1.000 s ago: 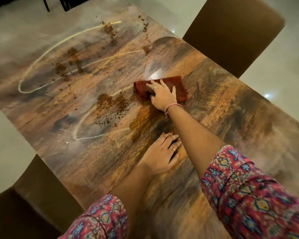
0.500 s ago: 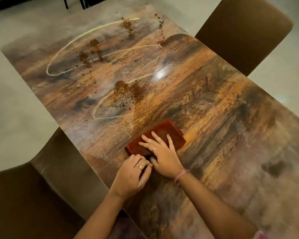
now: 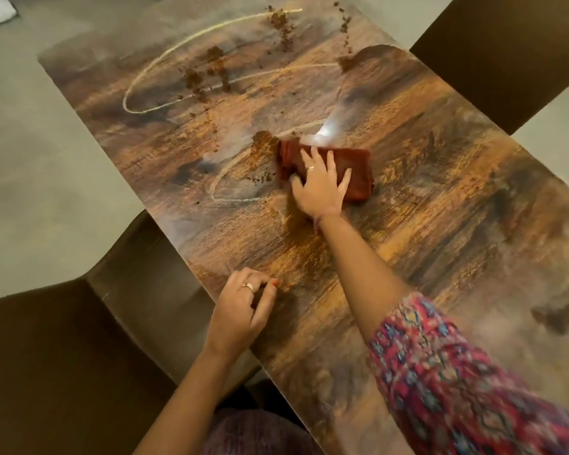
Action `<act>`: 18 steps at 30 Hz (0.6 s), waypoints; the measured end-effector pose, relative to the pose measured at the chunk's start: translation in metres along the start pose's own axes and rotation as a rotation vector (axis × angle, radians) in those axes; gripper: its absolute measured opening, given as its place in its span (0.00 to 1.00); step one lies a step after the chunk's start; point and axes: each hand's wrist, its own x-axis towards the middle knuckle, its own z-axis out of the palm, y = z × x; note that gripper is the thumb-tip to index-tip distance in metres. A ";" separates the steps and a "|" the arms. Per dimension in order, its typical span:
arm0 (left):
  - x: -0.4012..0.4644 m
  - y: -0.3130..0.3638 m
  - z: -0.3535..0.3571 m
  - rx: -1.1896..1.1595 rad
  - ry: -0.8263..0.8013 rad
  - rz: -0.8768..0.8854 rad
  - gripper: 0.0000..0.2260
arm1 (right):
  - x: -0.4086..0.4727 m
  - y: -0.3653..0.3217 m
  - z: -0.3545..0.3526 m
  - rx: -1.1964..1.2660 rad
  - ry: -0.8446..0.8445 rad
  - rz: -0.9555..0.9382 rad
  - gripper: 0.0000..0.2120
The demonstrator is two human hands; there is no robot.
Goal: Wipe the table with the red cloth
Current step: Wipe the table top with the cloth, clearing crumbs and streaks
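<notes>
Red cloth (image 3: 358, 174), folded into a thick pad, is lying flat on the counter (image 3: 440, 224) near its middle, just below a bright glare spot. In the head view, the right hand (image 3: 321, 188) is pressing down on the cloth with its palm flat and its fingers spread wide and fairly straight; the thumb is reaching off the cloth's left edge toward the counter surface. A ring is showing on one finger, and a thin band is sitting at the wrist. The right arm is stretching far out from the near right corner, nearly straight, with a patterned red and blue sleeve (image 3: 457, 372) covering the upper part.

The left hand (image 3: 243, 310) is resting at the near left edge of the counter, well apart from the cloth. Its fingers are loosely curled with the tips touching the surface, holding nothing; a ring is showing on one finger and the nails are painted red. The left forearm is angling in from the bottom of the view, bare.

Brown crumbs (image 3: 263, 142) are sitting in a heap touching the cloth's left end, and more crumbs are scattering toward the far side, across pale looping streaks (image 3: 165, 67) on the wood-grain surface. A brown chair (image 3: 46, 356) is standing at the near left, and another chair (image 3: 506, 54) is standing at the far right, both pushed against the counter.
</notes>
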 end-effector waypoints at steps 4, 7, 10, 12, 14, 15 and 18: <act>-0.003 -0.020 -0.016 -0.111 0.082 -0.085 0.08 | -0.126 -0.011 0.028 -0.044 -0.039 -0.233 0.29; -0.004 -0.037 -0.031 -0.158 0.195 -0.167 0.06 | -0.221 -0.009 0.046 -0.069 -0.129 -0.344 0.30; -0.006 -0.053 -0.042 -0.232 0.387 -0.348 0.03 | -0.262 -0.007 0.053 -0.077 -0.179 -0.327 0.30; -0.003 -0.063 -0.048 -0.371 0.504 -0.570 0.04 | -0.244 -0.023 0.053 -0.044 -0.154 -0.267 0.30; -0.002 -0.073 -0.052 -0.568 0.582 -0.819 0.03 | -0.207 -0.049 0.056 -0.038 -0.118 -0.245 0.29; -0.001 -0.077 -0.053 -0.672 0.594 -0.916 0.04 | -0.181 -0.063 0.059 -0.046 -0.109 -0.245 0.28; -0.012 -0.092 -0.056 -0.836 0.503 -1.101 0.05 | -0.104 -0.107 0.065 -0.055 -0.107 -0.244 0.26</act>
